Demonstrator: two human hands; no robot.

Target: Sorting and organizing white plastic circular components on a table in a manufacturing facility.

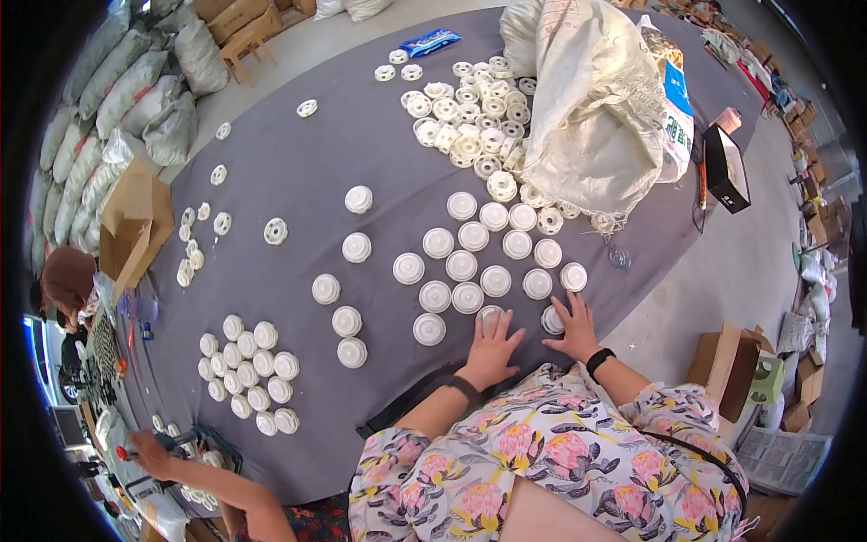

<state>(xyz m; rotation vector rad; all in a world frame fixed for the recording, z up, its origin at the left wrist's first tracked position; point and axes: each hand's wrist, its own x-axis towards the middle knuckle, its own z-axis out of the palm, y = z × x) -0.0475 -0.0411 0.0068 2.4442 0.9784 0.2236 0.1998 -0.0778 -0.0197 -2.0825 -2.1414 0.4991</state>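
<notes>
My left hand (492,350) is open, fingers spread over the near edge of a white round ridged cap (489,313), which it partly hides. To its right, my right hand (576,331) is also open. Its thumb and forefinger spread around another white cap (552,321), touching its side. Several matching caps (461,266) lie in loose rows just beyond my hands, flat on the dark grey cloth (388,298). One cap (573,276) sits just past my right fingertips.
A large woven sack (591,108) stands by a heap of open white rings (470,117). More caps cluster at the left (247,370). A co-worker's hand (149,454) holds a tool at lower left. A black box (725,169) sits at the right edge; cartons (722,366) stand below.
</notes>
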